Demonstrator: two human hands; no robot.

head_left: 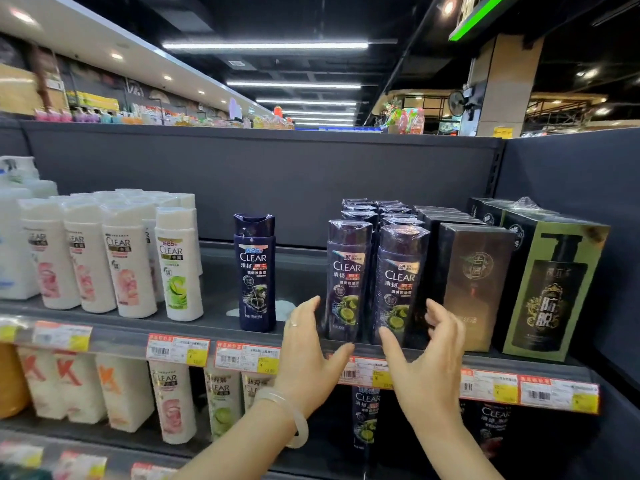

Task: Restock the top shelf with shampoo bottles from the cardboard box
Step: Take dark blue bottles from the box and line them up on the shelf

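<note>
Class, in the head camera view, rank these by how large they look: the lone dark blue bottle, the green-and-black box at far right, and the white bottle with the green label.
1. green-and-black box, clearly largest.
2. lone dark blue bottle and white bottle with the green label: these look alike, so I won't rank them.

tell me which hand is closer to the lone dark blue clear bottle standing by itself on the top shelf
Left. The left hand is open just right of the lone dark blue bottle, not touching it. The right hand is farther right, before the wrapped purple bottles.
</note>
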